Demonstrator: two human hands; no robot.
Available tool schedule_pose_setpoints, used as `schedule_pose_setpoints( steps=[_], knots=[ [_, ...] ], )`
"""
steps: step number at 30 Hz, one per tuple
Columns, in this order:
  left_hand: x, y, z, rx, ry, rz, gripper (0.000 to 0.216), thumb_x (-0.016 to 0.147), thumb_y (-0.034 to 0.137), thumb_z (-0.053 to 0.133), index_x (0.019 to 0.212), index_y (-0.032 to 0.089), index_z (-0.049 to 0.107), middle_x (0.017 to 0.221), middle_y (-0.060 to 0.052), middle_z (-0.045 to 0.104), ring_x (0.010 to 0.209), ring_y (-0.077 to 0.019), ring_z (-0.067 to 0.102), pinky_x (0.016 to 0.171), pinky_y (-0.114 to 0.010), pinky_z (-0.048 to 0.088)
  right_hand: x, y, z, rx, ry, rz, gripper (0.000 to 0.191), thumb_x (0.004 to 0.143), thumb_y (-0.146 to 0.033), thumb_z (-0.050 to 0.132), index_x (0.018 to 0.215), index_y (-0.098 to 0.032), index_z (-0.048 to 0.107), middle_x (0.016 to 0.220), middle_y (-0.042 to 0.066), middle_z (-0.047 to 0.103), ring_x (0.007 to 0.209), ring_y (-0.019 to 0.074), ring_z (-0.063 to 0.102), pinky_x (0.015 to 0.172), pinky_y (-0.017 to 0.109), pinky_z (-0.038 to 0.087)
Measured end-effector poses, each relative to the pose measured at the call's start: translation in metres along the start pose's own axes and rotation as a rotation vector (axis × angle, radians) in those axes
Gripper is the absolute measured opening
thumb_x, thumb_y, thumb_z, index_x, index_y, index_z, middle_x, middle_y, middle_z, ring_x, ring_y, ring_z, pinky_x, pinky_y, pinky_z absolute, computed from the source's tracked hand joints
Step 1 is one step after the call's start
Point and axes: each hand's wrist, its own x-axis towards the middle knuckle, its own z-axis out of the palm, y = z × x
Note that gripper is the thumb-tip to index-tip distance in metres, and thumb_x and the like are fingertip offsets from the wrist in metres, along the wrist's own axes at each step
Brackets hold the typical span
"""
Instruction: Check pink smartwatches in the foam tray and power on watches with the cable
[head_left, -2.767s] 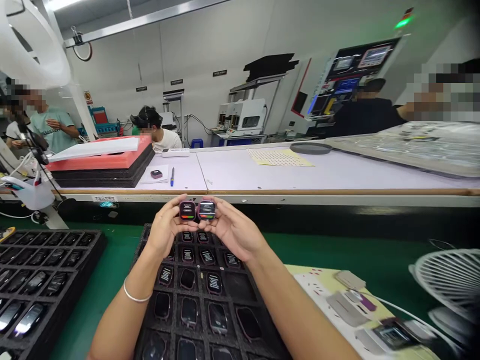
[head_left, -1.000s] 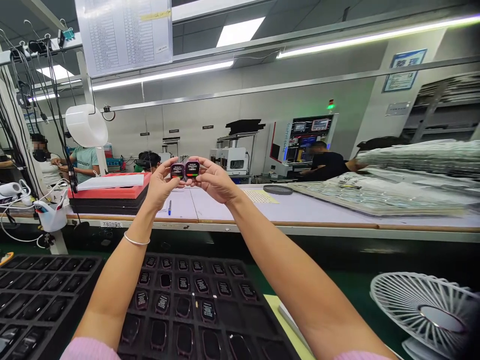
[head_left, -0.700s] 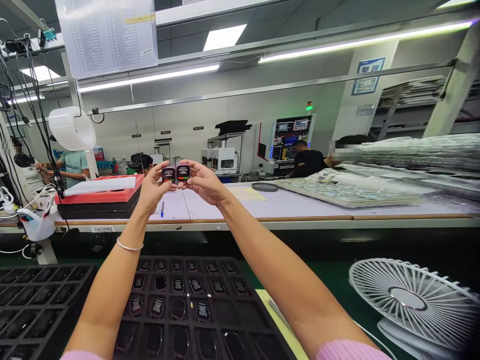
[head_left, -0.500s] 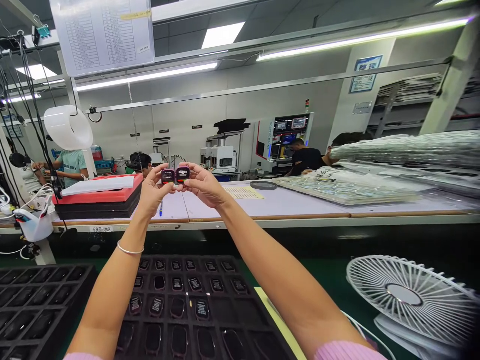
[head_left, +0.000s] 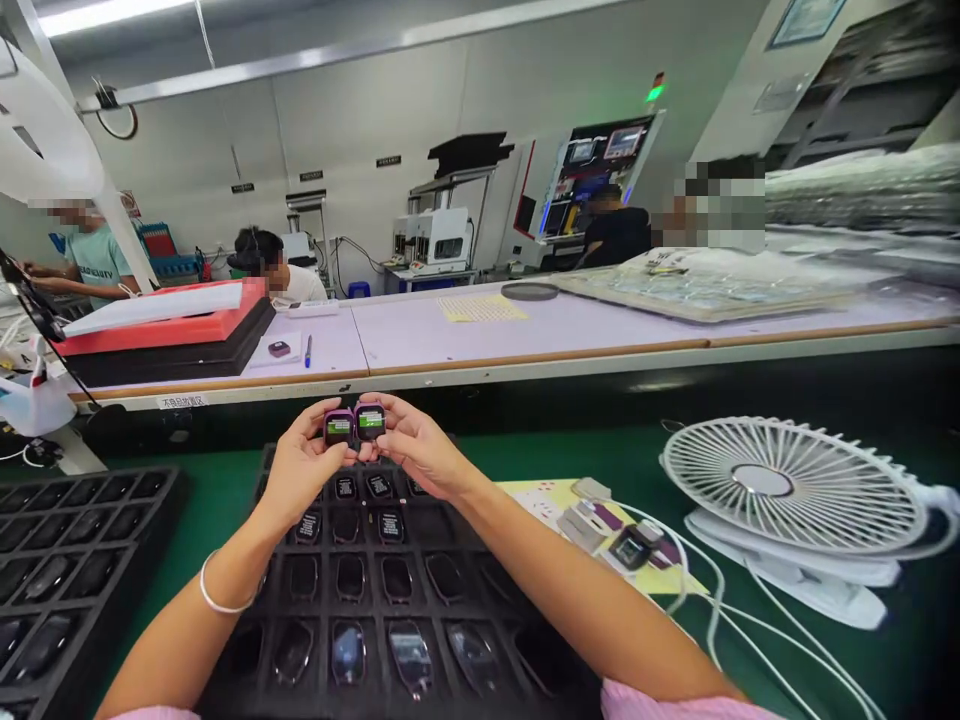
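Clamps the left watch case (head_left: 339,427) between thumb and fingers of the left grip (head_left: 304,467). Clamps the right watch case (head_left: 370,422) likewise in the right grip (head_left: 424,452). Holds both side by side, roughly upright, with lit screens toward the camera and green showing on each. Positions both, in view, at the far end of the black foam tray (head_left: 375,611), just below the front edge of the white tabletop (head_left: 420,345). Has the second tray (head_left: 154,535) to the left, the white fan (head_left: 761,480) to the right, and the yellow sheet (head_left: 661,580) with grey blocks (head_left: 580,528) near the right forearm (head_left: 555,575).
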Motion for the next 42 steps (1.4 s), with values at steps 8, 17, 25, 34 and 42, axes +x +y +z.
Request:
schedule_pose_setpoints(
  steps=[8, 17, 25, 34, 42],
  knots=[
    [-0.036, -0.03, -0.004, 0.028, 0.027, -0.137, 0.047, 0.073, 0.018, 0.07, 0.119, 0.018, 0.059, 0.112, -0.007, 0.067, 0.067, -0.0115, 0.071, 0.07, -0.029, 0.063, -0.036, 0.038, -0.001, 0.029, 0.054, 0.106, 0.041, 0.076, -0.014, 0.066, 0.115, -0.022, 0.058, 0.091, 0.0, 0.066, 0.067, 0.0113, 0.065, 0.066, 0.028, 0.052],
    [-0.037, -0.036, -0.001, -0.017, 0.035, -0.223, 0.047, 0.078, 0.027, 0.066, 0.124, 0.018, 0.06, 0.124, -0.01, 0.064, 0.067, -0.0152, 0.073, 0.068, -0.033, 0.065, -0.036, 0.042, 0.001, -0.039, 0.2, 0.096, 0.033, 0.076, -0.022, 0.073, 0.106, -0.021, 0.061, 0.089, -0.002, 0.06, 0.052, 0.005, 0.051, 0.051, 0.023, 0.045],
    [-0.038, -0.04, -0.001, -0.048, 0.038, -0.246, 0.044, 0.08, 0.028, 0.065, 0.124, 0.019, 0.061, 0.118, -0.008, 0.067, 0.065, -0.0135, 0.072, 0.068, -0.032, 0.065, -0.039, 0.04, 0.001, -0.057, 0.202, 0.125, 0.032, 0.075, -0.022, 0.072, 0.105, -0.022, 0.06, 0.088, -0.002, 0.058, 0.054, 0.0063, 0.049, 0.052, 0.024, 0.044],
    [-0.044, -0.05, -0.003, -0.093, 0.053, -0.323, 0.047, 0.078, 0.026, 0.062, 0.124, 0.019, 0.062, 0.117, -0.008, 0.068, 0.067, -0.0146, 0.073, 0.068, -0.032, 0.064, -0.046, 0.05, -0.004, 0.005, 0.198, 0.196, 0.036, 0.073, -0.016, 0.069, 0.107, -0.022, 0.06, 0.089, -0.001, 0.06, 0.056, 0.007, 0.053, 0.055, 0.025, 0.044],
    [-0.045, -0.065, -0.008, -0.102, 0.096, -0.4, 0.049, 0.076, 0.024, 0.062, 0.125, 0.02, 0.06, 0.114, -0.007, 0.068, 0.068, -0.0153, 0.073, 0.069, -0.033, 0.063, -0.047, 0.065, -0.014, 0.056, 0.189, 0.283, 0.038, 0.072, -0.015, 0.068, 0.109, -0.022, 0.06, 0.086, -0.002, 0.063, 0.057, 0.0086, 0.057, 0.057, 0.026, 0.046]
  ],
)
